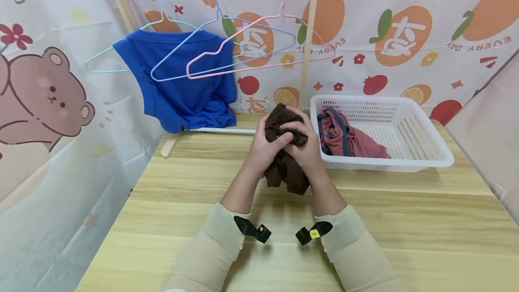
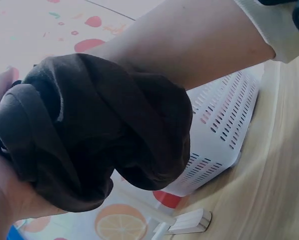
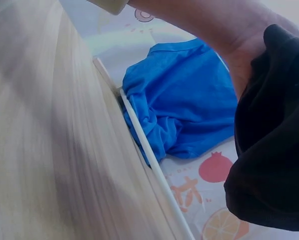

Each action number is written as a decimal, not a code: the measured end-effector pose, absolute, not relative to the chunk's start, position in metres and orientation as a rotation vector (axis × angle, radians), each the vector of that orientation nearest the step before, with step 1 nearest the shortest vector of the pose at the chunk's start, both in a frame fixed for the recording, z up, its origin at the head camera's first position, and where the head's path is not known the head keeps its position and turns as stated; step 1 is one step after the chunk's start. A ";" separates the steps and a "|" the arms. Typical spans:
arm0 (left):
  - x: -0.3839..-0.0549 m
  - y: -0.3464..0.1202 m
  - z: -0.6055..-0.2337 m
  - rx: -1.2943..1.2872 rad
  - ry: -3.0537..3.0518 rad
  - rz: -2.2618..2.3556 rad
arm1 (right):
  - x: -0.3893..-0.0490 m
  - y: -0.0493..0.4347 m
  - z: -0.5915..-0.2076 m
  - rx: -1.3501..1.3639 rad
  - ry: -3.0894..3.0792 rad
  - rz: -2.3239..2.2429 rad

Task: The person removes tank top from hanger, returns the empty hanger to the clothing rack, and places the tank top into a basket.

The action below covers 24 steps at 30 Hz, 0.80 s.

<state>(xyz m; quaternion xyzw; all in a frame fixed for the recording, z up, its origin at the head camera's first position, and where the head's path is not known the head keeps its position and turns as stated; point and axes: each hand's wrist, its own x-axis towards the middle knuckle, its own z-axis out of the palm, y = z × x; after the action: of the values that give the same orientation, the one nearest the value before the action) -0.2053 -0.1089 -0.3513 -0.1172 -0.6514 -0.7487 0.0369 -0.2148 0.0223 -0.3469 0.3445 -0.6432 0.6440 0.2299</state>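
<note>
A bunched dark brown garment (image 1: 289, 172) is gripped between both hands above the table, in front of the clothes rack. My left hand (image 1: 261, 153) curls round its left side, the thumb lying across the front. On the other side, my right hand (image 1: 307, 151) has its fingers wrapped over the top of the bundle. Loose folds hang below the palms. In the left wrist view the brown cloth (image 2: 104, 125) covers much of the left hand. The right wrist view shows the dark bundle (image 3: 274, 150) hiding most of the right-hand fingers.
A blue sleeveless top (image 1: 182, 66) hangs from a mint hanger (image 1: 106, 71) on the rack (image 1: 312, 21). Beside it are a blue hanger (image 1: 170, 60) and a pink hanger (image 1: 243, 73). A white basket (image 1: 421, 161) holds a dusty-pink garment (image 1: 361, 141) at the table's back right.
</note>
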 end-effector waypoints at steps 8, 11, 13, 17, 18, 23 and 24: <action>-0.207 -0.114 -0.351 -0.306 -1.974 -2.242 | -0.221 0.021 -0.358 1.024 -1.890 1.795; -0.207 -0.116 -0.350 -0.264 -1.934 -2.234 | -0.227 0.021 -0.366 1.112 -1.881 1.832; -0.207 -0.116 -0.349 -0.245 -1.913 -2.212 | -0.228 0.021 -0.366 1.139 -1.870 1.872; -0.208 -0.115 -0.350 -0.239 -1.890 -2.133 | -0.227 0.020 -0.363 1.048 -1.869 2.016; -0.208 -0.115 -0.351 -0.252 -1.878 -2.122 | -0.226 0.020 -0.362 1.008 -1.874 2.071; -0.208 -0.114 -0.355 -0.324 -1.831 -2.047 | -0.228 0.018 -0.362 0.866 -1.882 2.380; -0.208 -0.114 -0.355 -0.335 -1.823 -2.038 | -0.228 0.018 -0.362 0.860 -1.899 2.401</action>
<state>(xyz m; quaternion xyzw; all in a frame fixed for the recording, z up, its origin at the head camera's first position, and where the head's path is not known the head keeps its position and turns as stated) -0.2078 -0.1142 -0.3552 -0.1194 -0.6493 -0.7260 0.1923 -0.2279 0.0182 -0.3616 0.2704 -0.5970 0.7550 -0.0190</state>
